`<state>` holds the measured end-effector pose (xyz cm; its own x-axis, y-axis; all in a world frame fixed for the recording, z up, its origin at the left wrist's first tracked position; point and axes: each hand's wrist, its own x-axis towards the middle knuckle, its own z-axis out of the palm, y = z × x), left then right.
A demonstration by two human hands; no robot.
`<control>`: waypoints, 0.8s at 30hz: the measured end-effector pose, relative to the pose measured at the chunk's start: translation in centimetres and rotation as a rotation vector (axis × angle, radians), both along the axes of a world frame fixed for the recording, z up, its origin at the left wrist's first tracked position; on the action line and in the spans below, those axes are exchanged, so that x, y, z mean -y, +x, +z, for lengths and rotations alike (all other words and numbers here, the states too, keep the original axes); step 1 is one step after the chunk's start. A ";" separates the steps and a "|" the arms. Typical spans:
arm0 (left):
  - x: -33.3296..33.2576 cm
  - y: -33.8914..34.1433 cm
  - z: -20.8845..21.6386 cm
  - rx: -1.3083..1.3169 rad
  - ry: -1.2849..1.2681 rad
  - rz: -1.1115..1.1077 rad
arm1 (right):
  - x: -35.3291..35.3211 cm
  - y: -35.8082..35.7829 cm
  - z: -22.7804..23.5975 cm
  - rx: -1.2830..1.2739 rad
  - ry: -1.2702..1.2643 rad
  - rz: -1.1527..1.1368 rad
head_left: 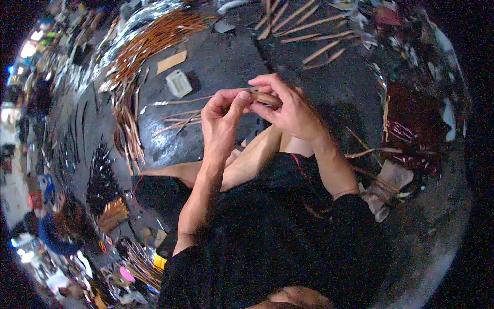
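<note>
Left hand (pixel 221 116) and right hand (pixel 292 109) grip 1 brown piece (pixel 266 100) between them.
Left fingers pinch its end, right fingers curl round it, apparently for steadiness; thin strips (pixel 185 122) lie left of the left hand.

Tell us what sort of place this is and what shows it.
Probably a handcraft workshop: long orange-brown strands lie together on the dark floor, separate brown strips lie spread nearby, and the right hand holds a brown piece.

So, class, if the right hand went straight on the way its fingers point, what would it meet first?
The right hand would probably meet the left hand first, close ahead beside the brown piece they hold; one view leaves depth unclear.
</note>
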<state>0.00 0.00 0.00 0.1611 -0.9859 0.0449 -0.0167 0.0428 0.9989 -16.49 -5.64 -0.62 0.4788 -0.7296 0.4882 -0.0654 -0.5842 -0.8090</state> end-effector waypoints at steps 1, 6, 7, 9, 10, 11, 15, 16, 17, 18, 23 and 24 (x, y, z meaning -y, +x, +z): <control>-0.3 -0.3 -0.4 -0.003 0.007 0.008 | -0.1 -0.5 -0.4 -0.046 -0.026 -0.024; -2.5 3.8 -12.5 0.245 0.078 0.107 | -1.7 -5.1 0.9 -0.304 -0.027 -0.196; -2.7 7.2 -15.9 0.573 0.133 0.202 | -1.7 -5.7 1.0 -0.316 -0.047 -0.235; -3.3 12.1 -19.2 0.916 0.311 0.210 | -1.6 -6.4 0.7 -0.321 -0.018 -0.243; -3.4 13.6 -20.8 0.920 0.219 0.189 | -1.7 -6.7 0.5 -0.304 0.016 -0.245; -3.3 14.5 -21.9 0.925 0.126 0.169 | -1.9 -6.8 0.3 -0.285 0.049 -0.248; -1.3 13.2 -23.3 1.086 -0.062 0.231 | -2.3 -6.9 0.4 -0.323 0.030 -0.258; -0.8 12.8 -23.4 1.089 -0.076 0.219 | -2.3 -7.0 0.4 -0.333 0.015 -0.265; -0.4 12.4 -23.5 1.092 -0.090 0.208 | -2.3 -7.1 0.5 -0.343 0.001 -0.270; 0.0 12.5 -23.7 1.071 -0.085 0.182 | -2.3 -7.2 0.5 -0.351 -0.013 -0.273; 1.3 13.2 -24.0 1.028 -0.102 0.076 | -2.5 -7.3 0.4 -0.356 0.103 -0.256; 1.5 13.7 -24.1 1.053 -0.063 0.038 | -2.5 -6.9 0.5 -0.345 0.136 -0.235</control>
<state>13.73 -1.49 -24.11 0.0421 -0.9720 0.2312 -0.8766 0.0751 0.4753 -23.36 -3.17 -0.16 0.4104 -0.8847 0.2210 -0.4635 -0.4111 -0.7849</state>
